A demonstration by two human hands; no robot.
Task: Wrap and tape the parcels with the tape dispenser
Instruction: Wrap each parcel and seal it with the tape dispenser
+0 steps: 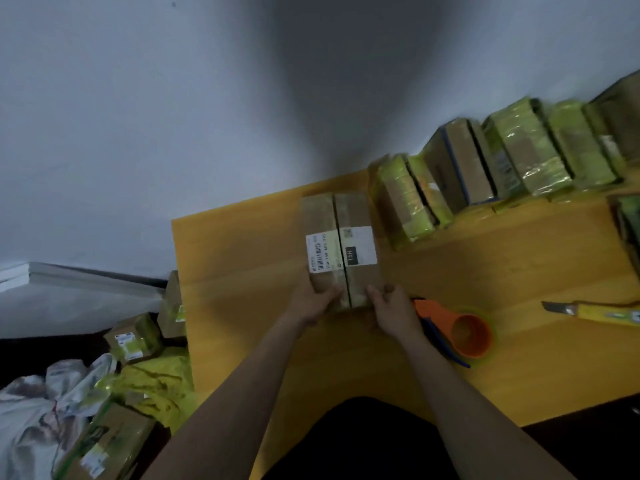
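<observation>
Blur softens the whole head view, so label print and box edges are hard to read. Two brown cardboard parcels (339, 249) are held side by side, touching, at the middle of a yellow worktop (242, 258); each carries a white label, and the right label bears a dark patch. The near end of the left parcel is gripped by the left hand (311, 301), with the fingers curled against the cardboard. The right parcel's near end is held by the right hand (391, 308), fingers bent around its corner. An orange tape dispenser (460, 332) is seen lying on the worktop just right of the right hand, its front partly hidden behind that hand. Further right, a yellow utility knife (595, 310) is cut off by the picture edge. A leaning row of parcels wrapped in yellow-green tape (502, 161) is lined along the worktop's far side. On the floor at left, more boxes (133, 337) are half buried among crumpled yellow plastic (156, 386) and grey cloth (41, 407).
</observation>
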